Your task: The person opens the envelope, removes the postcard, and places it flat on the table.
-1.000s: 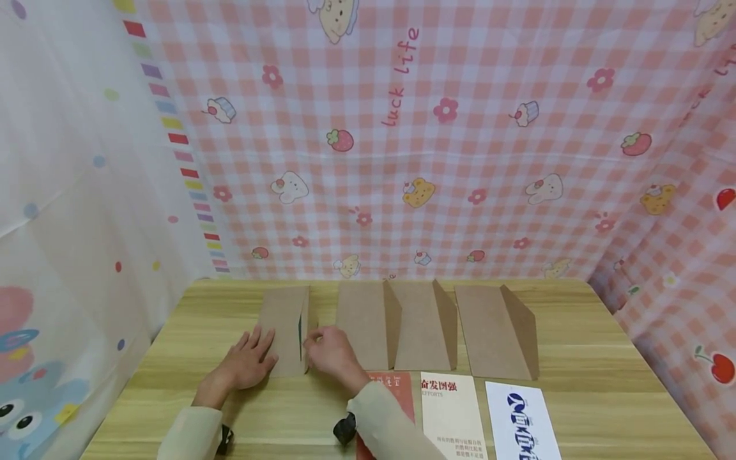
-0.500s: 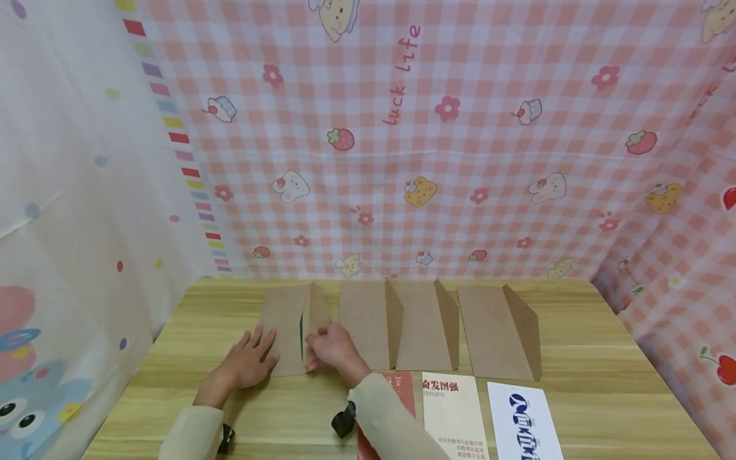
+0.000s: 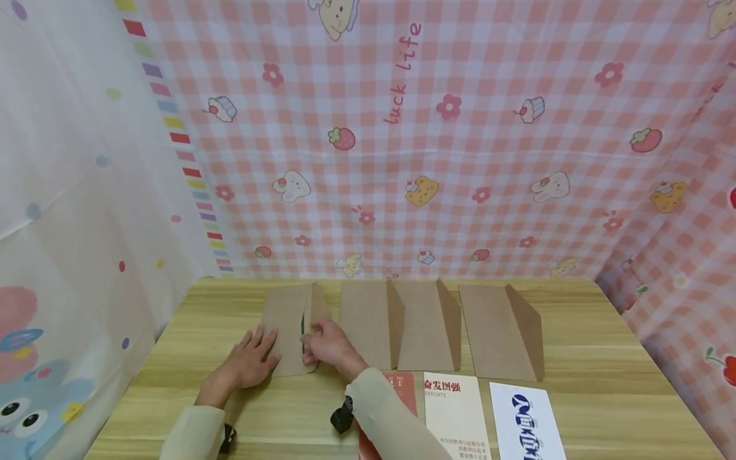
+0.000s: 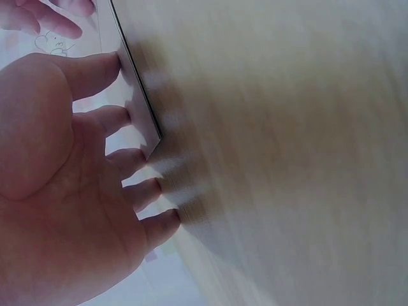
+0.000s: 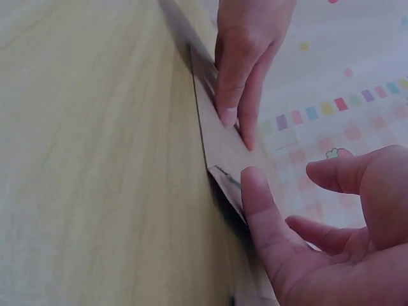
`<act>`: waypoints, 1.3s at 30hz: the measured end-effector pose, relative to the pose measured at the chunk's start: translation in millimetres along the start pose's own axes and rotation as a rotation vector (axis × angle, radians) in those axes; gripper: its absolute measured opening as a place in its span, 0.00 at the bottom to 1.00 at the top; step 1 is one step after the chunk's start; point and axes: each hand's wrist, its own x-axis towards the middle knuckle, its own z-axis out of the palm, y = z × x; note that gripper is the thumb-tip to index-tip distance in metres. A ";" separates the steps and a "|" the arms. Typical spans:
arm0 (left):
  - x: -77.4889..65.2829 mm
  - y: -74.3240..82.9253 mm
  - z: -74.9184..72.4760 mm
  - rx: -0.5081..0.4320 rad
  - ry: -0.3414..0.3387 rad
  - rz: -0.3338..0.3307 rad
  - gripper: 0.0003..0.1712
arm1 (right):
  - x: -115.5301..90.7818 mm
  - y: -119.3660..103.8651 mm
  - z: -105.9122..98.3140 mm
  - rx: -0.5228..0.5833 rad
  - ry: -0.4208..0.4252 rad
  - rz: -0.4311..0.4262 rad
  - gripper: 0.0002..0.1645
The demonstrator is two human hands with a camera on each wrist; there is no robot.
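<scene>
A brown paper envelope (image 3: 283, 316) lies at the left of the row, its flap (image 3: 320, 306) raised along the right side. In the slit beside the flap shows a dark green edge (image 3: 303, 323). My left hand (image 3: 250, 360) rests palm down, fingers spread, across the envelope's lower left edge and the table. My right hand (image 3: 330, 344) is at the slit, fingers bent towards it. In the right wrist view the index finger (image 5: 258, 194) touches the envelope by its flap, and the thumb (image 5: 338, 173) stands apart from it.
Three more brown envelopes (image 3: 363, 322) with raised flaps stand in a row to the right. In front of them lie a red card (image 3: 405, 390), partly under the right sleeve, a cream card (image 3: 454, 409) and a white card (image 3: 526, 418) with blue lettering. A patterned curtain (image 3: 368, 160) rises behind the wooden table (image 3: 598, 383).
The left envelope's flap first swings outward to the right. My right hand then shifts slightly left, its fingertips now over the slit. My left hand stays in place on the envelope.
</scene>
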 end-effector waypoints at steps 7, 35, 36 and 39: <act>-1.0 3.6 -1.8 -0.016 0.013 -0.005 0.35 | 2.8 7.1 0.4 -0.003 -0.019 -0.019 0.25; 10.8 32.9 12.8 -0.019 0.052 -0.100 0.56 | 10.0 18.3 3.0 -0.245 0.161 -0.126 0.18; 10.6 32.8 13.0 -0.019 0.051 -0.099 0.56 | 10.2 18.9 3.1 -0.249 0.164 -0.126 0.17; 10.5 33.1 13.5 -0.019 0.053 -0.094 0.56 | 10.3 20.3 3.0 -0.260 0.172 -0.125 0.16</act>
